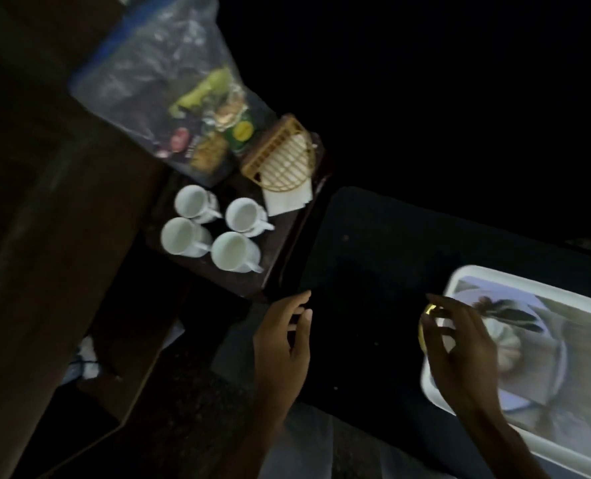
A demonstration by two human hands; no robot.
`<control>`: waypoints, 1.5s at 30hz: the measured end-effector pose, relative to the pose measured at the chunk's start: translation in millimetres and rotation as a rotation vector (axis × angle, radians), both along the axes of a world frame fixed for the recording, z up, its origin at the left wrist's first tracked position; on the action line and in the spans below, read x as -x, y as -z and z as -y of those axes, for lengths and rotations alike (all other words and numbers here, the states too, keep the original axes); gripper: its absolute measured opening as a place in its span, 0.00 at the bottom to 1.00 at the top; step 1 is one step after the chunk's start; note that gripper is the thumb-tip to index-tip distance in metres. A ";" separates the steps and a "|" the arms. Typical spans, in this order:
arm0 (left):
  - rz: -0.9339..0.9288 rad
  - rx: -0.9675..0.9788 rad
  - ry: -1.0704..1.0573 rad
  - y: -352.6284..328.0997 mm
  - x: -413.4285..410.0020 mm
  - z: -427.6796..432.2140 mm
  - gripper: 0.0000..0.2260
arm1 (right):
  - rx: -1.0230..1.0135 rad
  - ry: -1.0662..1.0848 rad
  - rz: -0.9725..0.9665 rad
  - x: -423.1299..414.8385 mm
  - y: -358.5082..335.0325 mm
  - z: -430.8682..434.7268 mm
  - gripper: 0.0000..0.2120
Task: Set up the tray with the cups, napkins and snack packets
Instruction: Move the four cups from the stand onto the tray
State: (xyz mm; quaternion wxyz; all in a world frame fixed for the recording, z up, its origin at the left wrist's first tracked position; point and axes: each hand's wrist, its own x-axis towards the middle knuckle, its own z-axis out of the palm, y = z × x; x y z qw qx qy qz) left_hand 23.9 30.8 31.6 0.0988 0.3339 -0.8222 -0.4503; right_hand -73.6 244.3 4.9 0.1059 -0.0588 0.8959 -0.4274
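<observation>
Left hand (282, 340) hangs loose and half open above the dark table (373, 254), holding nothing. Right hand (460, 354) curls over the white tray's (529, 285) near corner with a thin yellow thing (424, 326) at its thumb; I cannot tell whether it is pinched. Four cups (233, 250) stand on a wooden top (277, 257), with napkins (287, 198) and bagged packets (214, 140) at its far edge. The labels are too blurred to read.

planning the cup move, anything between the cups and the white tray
Nothing visible: only dark surface lies between the cups and the white tray; the right hand is over the tray's near edge.
</observation>
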 end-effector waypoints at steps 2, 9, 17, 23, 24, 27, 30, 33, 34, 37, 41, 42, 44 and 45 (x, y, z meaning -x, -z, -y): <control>-0.019 0.029 -0.038 -7.5 -10.2 29.8 0.12 | 0.039 -0.051 0.018 -5.2 -1.3 41.5 0.13; -0.058 0.033 -0.178 -4.7 -24.7 115.1 0.12 | 0.167 -0.208 0.086 -19.9 1.9 160.4 0.13; -0.099 0.004 -0.242 19.0 -9.2 147.8 0.11 | 0.155 -0.265 0.124 -28.3 15.9 231.7 0.17; -0.102 -0.018 -0.263 22.7 2.5 150.2 0.11 | 0.153 -0.207 0.116 -31.5 22.5 245.3 0.16; -0.097 -0.026 -0.266 23.0 3.5 150.5 0.12 | 0.151 -0.210 0.109 -31.4 23.1 246.5 0.15; -0.077 -0.057 -0.281 23.6 4.0 152.1 0.12 | 0.155 -0.214 0.130 -29.7 24.3 249.7 0.12; -0.076 -0.089 -0.295 22.3 4.1 153.1 0.12 | 0.138 -0.219 0.144 -27.0 27.6 250.4 0.07; -0.077 -0.129 -0.309 18.6 3.3 150.2 0.12 | 0.121 -0.235 0.143 -25.7 29.6 245.8 0.04; -0.074 -0.141 -0.312 16.2 2.7 148.2 0.13 | 0.121 -0.239 0.144 -26.1 29.5 242.3 0.04; -0.074 -0.182 -0.321 9.7 0.1 138.3 0.14 | 0.151 -0.222 0.176 -30.9 25.1 226.6 0.05; -0.053 -0.254 -0.329 3.9 -3.1 113.7 0.13 | 0.158 -0.173 0.165 -41.8 12.6 192.2 0.06; -0.044 -0.268 -0.318 2.1 -3.9 105.3 0.12 | 0.164 -0.159 0.168 -44.5 9.1 181.5 0.06; -0.028 -0.291 -0.290 -1.2 -5.7 85.6 0.09 | 0.189 -0.134 0.171 -49.2 1.4 155.8 0.07; -0.022 -0.314 -0.274 -2.4 -5.4 74.1 0.08 | 0.193 -0.117 0.170 -51.7 -1.6 140.5 0.07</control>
